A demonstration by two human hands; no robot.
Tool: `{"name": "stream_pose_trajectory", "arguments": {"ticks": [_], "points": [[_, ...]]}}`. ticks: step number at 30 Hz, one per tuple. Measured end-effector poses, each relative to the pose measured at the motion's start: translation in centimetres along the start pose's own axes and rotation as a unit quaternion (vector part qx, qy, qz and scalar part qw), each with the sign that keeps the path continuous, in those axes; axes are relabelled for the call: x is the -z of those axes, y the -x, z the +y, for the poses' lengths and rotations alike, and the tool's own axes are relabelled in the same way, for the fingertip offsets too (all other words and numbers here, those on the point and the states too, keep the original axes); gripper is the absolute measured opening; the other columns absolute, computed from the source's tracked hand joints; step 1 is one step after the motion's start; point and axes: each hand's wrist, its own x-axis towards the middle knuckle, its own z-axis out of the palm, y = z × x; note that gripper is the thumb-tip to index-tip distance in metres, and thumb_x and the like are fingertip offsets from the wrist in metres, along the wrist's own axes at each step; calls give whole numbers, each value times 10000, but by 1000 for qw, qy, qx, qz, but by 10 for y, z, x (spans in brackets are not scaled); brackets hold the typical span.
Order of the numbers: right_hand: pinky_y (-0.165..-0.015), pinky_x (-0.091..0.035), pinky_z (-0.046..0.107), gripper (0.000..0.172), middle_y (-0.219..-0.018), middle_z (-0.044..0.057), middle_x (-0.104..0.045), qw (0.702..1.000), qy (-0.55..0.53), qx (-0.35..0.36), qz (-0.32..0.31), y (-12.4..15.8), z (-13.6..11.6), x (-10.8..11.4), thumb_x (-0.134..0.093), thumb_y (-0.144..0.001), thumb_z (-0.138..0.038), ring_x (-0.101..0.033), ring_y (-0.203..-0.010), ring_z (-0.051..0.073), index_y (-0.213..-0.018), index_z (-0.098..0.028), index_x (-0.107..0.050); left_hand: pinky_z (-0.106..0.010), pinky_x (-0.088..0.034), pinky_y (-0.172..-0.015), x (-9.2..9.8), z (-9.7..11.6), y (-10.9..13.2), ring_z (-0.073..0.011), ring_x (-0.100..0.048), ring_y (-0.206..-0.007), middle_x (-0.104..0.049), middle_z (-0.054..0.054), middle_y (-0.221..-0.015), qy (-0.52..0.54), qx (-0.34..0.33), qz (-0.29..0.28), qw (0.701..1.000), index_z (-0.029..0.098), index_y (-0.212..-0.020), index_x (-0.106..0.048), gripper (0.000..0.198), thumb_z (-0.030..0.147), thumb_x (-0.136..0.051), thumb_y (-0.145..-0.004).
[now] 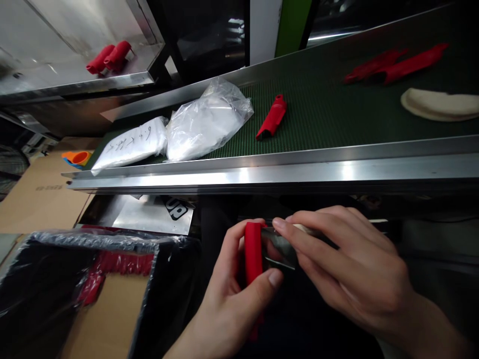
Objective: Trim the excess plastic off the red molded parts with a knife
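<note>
My left hand [234,294] is closed around a red molded plastic part [254,252], held upright in front of my body, below the conveyor's edge. My right hand [348,259] grips a knife with a broad, shiny blade [280,248]; most of its handle is hidden under my fingers. The blade lies close against the right side of the red part, but whether it cuts into the plastic I cannot tell. On the green conveyor belt [314,114] rests a similar red part [273,117], with more red parts [404,65] farther right.
A metal rail [284,167] borders the belt in front of me. On the belt lie a clear plastic bag [209,119], a white marked bag [132,142] and a cream curved piece [441,104]. A lined box [108,309] with red parts stands lower left. Two red pieces [118,55] sit on a metal shelf.
</note>
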Motion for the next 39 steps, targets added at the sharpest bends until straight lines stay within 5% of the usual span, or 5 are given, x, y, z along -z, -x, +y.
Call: {"name": "stream_pose_trajectory", "arguments": {"ticks": [7,12,24,39], "points": [[-698,-495,380,417,-995,117,-678,1000,0,-14,3,3,10,-3,-622,-831,-1,-614,-850,207,-1238,-88,-641,-173,-397,-547,3,1,4,-47,-478,-659,-545,-10,-1091,15,31,-12,999,393,-1317,-424,490,294,-668,-904],[-843,-520,320,436,-1117,85,-668,990,-44,-122,47,5,16,4,-586,-859,7,-637,-981,176,-1259,-158,-638,-164,-445,-560,4,-3,7,-65,-530,-671,-583,-50,-1106,53,50,-54,996,394,-1355,-380,577,323,-699,-880],[-797,-501,336,345,-1065,114,-655,995,-87,-58,-1,1,-13,5,-552,-880,8,-591,-965,167,-1199,-84,-647,-99,-449,-462,2,-12,2,-32,-530,-563,-566,-67,-1074,239,-13,-145,960,324,-1339,-423,410,243,-534,-953],[-791,-525,368,387,-1065,122,-671,998,-57,-31,15,2,-11,2,-581,-859,11,-619,-958,199,-1228,-98,-630,-105,-407,-427,1,-9,4,-37,-514,-506,-589,-61,-1004,255,-6,-177,950,323,-1327,-448,398,278,-546,-944]]}}
